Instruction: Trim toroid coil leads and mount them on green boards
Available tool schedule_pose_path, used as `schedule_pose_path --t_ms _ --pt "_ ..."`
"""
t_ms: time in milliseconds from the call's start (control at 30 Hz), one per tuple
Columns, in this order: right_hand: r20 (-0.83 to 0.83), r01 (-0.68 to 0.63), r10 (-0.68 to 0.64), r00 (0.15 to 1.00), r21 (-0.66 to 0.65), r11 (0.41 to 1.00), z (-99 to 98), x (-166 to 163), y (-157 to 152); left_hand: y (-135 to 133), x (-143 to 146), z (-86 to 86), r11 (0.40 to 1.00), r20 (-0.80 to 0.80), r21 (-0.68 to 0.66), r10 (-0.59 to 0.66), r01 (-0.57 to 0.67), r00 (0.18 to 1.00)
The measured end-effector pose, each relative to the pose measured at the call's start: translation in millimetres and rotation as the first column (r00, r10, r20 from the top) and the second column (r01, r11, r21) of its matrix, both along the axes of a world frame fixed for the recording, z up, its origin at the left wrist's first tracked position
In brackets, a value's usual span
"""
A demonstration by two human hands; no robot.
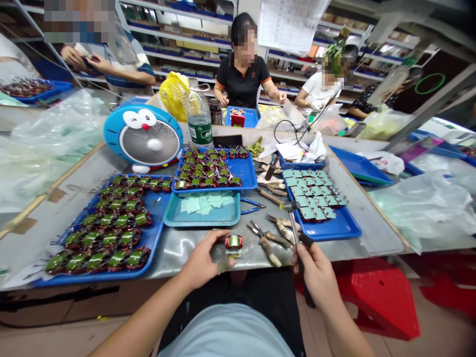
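Note:
My left hand [203, 260] pinches a small red-and-green wound coil component [234, 242] above the metal table top, with a pale card [233, 253] under it. A taped fingertip sits below the part. My right hand [316, 275] grips a slim metal-shafted hand tool [294, 225] upright, its T-shaped head raised. Several pairs of pliers [268, 243] lie just left of that hand. Rows of similar coil components fill a blue tray [156, 208] at my left, and more sit in a blue tray [247, 168] ahead.
A blue tray [345, 225] holds components topped with pale green cards. A teal tray [203, 215] holds loose green paper. Behind stand a blue fan [143, 134] and a plastic bottle [199, 116]. Co-workers [241, 74] sit across the table. Plastic bags flank it; a red stool [375, 297] stands at my right.

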State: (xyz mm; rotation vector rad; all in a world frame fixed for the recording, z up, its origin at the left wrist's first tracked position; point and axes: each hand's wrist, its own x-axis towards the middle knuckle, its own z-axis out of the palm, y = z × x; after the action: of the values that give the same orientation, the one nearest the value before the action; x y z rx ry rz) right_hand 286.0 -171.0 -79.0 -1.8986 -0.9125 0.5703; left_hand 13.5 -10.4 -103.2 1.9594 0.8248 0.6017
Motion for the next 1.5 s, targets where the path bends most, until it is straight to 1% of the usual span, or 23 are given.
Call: schedule_pose_path --t_ms 67,133,233,300,367,467,567,700,800,833,933,1033,1067,1100,1167,1200,1233,1267,1333,1367,1400,1433,1500 --pt "-0.118 0.026 -0.023 0.993 0.018 1.0 -2.2 -19 -8 0 5 4.2 1.0 -0.011 0.027 -0.009 0.009 1.0" --pt "-0.191 0.04 -0.034 0.981 0.027 0.999 -1.2 -33 -12 1 11 7.7 0.998 -0.02 0.049 -0.026 0.027 0.999" --pt "-0.219 0.003 -0.001 0.976 0.008 1.0 5.7 -46 -20 5 20 10.8 0.995 -0.039 0.076 -0.057 0.059 0.998" --pt "-0.123 -0.089 0.087 0.989 -0.009 0.996 11.4 -51 -26 8 23 12.3 0.993 -0.054 0.093 -0.07 0.075 0.996" --pt "0.057 -0.205 0.205 0.977 -0.019 0.979 15.5 -54 -32 10 24 14.0 0.99 -0.069 0.113 -0.078 0.086 0.995" --pt "0.285 -0.334 0.327 0.901 -0.024 0.942 18.1 -58 -35 12 23 16.6 0.985 -0.094 0.141 -0.086 0.099 0.992" --pt "0.378 -0.409 0.394 0.838 -0.043 0.911 20.7 -59 -31 12 24 18.4 0.981 -0.116 0.162 -0.087 0.105 0.989" --pt "0.452 -0.397 0.369 0.812 -0.036 0.917 30.2 -56 -28 11 24 22.5 0.977 -0.126 0.184 -0.088 0.11 0.988" --pt "0.508 -0.437 0.377 0.774 -0.002 0.9 37.7 -53 -31 13 22 32.4 0.972 -0.125 0.211 -0.076 0.102 0.989" --pt "0.518 -0.426 0.357 0.777 0.014 0.905 38.9 -52 -33 14 21 37.1 0.97 -0.122 0.224 -0.07 0.096 0.99" --pt "0.538 -0.338 0.243 0.807 0.083 0.938 34.6 -55 -37 18 16 53.3 0.959 -0.112 0.269 -0.057 0.085 0.992" --pt "0.522 -0.414 0.301 0.798 0.111 0.903 22.8 -61 -36 19 12 67.5 0.944 -0.114 0.318 -0.058 0.091 0.992" --pt "0.499 -0.418 0.312 0.809 0.114 0.901 20.0 -62 -35 19 12 71.2 0.937 -0.12 0.335 -0.062 0.099 0.991" --pt "0.471 -0.383 0.287 0.834 0.12 0.916 18.8 -62 -35 19 11 74.6 0.929 -0.131 0.353 -0.067 0.11 0.989" --pt "0.435 -0.266 0.185 0.881 0.131 0.955 22.6 -59 -33 17 12 80.6 0.91 -0.165 0.395 -0.069 0.13 0.984" --pt "0.437 -0.253 0.172 0.883 0.134 0.958 27.5 -56 -32 17 13 83.8 0.898 -0.187 0.42 -0.06 0.135 0.981" --pt "0.456 -0.3 0.213 0.864 0.126 0.946 33.9 -52 -31 16 14 87.4 0.884 -0.211 0.447 -0.044 0.136 0.977" --pt "0.491 -0.386 0.29 0.822 0.104 0.917 41.2 -47 -30 16 16 91.4 0.869 -0.237 0.475 -0.024 0.137 0.971" --pt "0.567 -0.57 0.457 0.685 0.027 0.821 56.3 -38 -27 15 20 100.2 0.837 -0.29 0.528 0.015 0.147 0.957" --pt "0.6 -0.617 0.497 0.627 -0.007 0.787 62.9 -34 -27 15 21 104.8 0.82 -0.315 0.55 0.029 0.157 0.949" --pt "0.628 -0.627 0.498 0.598 -0.021 0.779 68.2 -31 -27 15 23 109.1 0.805 -0.338 0.568 0.04 0.17 0.94" --pt "0.649 -0.61 0.471 0.597 -0.014 0.792 72.2 -29 -27 15 24 113.0 0.791 -0.357 0.584 0.049 0.182 0.933" --pt "0.668 -0.555 0.396 0.63 0.03 0.831 76.0 -27 -28 16 25 119.1 0.77 -0.384 0.607 0.069 0.196 0.921"
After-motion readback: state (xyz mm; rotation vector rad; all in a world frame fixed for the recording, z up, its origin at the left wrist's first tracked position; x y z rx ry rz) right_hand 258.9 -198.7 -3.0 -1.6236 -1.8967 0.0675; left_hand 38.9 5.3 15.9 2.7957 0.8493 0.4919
